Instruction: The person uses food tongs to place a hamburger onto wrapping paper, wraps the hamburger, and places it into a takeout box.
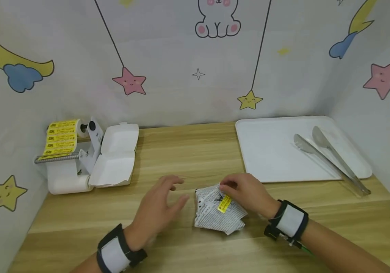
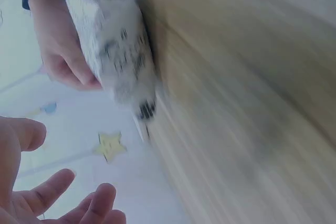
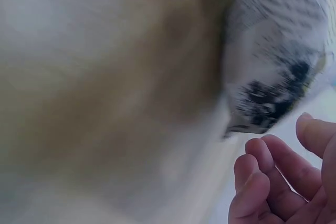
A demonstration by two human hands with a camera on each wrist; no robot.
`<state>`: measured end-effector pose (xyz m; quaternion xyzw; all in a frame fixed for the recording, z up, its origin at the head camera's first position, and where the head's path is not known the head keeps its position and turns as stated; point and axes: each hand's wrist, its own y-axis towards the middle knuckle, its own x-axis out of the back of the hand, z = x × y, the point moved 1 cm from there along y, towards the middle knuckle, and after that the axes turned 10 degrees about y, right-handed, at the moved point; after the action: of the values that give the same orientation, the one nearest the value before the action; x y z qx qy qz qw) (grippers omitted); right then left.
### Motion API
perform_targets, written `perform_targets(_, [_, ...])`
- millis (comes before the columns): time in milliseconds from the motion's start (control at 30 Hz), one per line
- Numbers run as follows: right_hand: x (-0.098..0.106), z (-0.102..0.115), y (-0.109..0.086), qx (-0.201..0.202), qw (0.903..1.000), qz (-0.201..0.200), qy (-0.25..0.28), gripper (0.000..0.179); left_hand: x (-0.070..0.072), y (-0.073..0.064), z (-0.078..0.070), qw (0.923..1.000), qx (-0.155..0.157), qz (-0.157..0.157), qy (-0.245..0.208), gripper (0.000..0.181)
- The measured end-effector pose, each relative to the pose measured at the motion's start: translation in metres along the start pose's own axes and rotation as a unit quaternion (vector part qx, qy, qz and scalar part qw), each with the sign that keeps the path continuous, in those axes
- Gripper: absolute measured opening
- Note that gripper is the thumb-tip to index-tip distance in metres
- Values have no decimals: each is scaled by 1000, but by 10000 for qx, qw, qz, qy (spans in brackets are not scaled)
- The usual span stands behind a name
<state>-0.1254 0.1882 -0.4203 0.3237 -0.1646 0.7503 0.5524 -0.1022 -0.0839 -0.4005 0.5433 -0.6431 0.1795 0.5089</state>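
A packet wrapped in newsprint-patterned paper (image 1: 212,218) lies on the wooden table in front of me, a yellow label (image 1: 224,204) stuck on its top. My right hand (image 1: 247,193) is at the packet's far right edge, fingers loosely bent. In the right wrist view a gap with nothing in it separates the thumb (image 3: 317,135) from the other fingers; whether a fingertip touches the paper I cannot tell. To the left of the packet, apart from it, hovers my left hand (image 1: 157,206), its fingers spread and holding nothing.
At the back left stands a label dispenser (image 1: 94,140) with a roll of yellow labels (image 1: 61,138). Beside it an opened white takeout box (image 1: 118,155) rests on the table (image 1: 181,151). Back right, metal tongs (image 1: 334,159) lie across a white tray (image 1: 270,151), handles past its edge.
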Motion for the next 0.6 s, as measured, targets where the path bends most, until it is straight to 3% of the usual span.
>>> perform_targets(167, [-11,27,29,-45,9988,365,-334,16,31,-18,52,9961,631,-328,528,44])
perform_targets(300, [-18,49,49,122,9968,633,-479,24,56,-26,95,9857,1162,-489,1120,51])
perform_targets(467, [-30,73,73,447,9909,1028,-743,37,73,-27,136,9627,2136,79,1659,70])
perform_targets(600, [-47,97,92,603,9831,1354,-1076,53,77,-25,153,9558,2455,417,1564,81])
